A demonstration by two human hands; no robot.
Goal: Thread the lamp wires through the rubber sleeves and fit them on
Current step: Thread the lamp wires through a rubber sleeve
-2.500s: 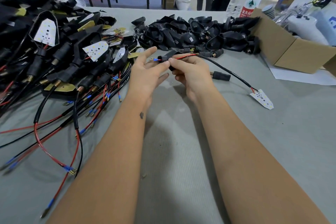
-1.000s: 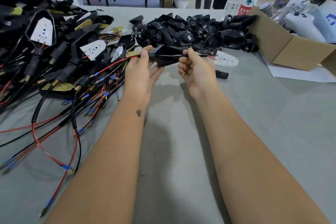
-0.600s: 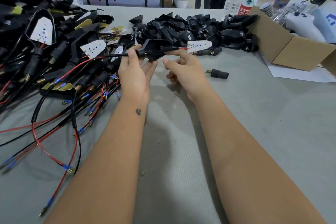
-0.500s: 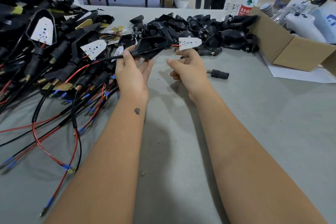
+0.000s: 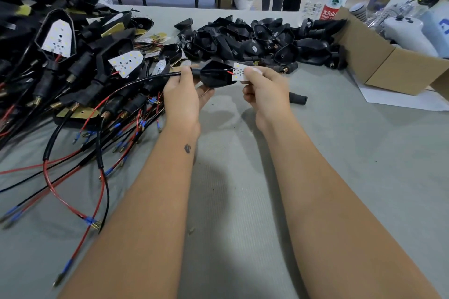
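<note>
Black rubber sleeve (image 5: 213, 76) sits pinched in our left hand (image 5: 183, 94) while our right hand (image 5: 263, 91) pinches the LED board (image 5: 239, 71), ready to seat it.

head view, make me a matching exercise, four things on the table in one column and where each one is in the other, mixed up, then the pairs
Things:
1. white LED board
2. loose black rubber sleeve
3. cardboard box
4. black lamp housing

Places:
a. lying alone on the grey table, right of the right hand
b. pinched in the right hand
c. far right of the table
d. between the two hands, its neck gripped by the left hand

Pairs: 1-b, 2-a, 3-c, 4-d
</note>
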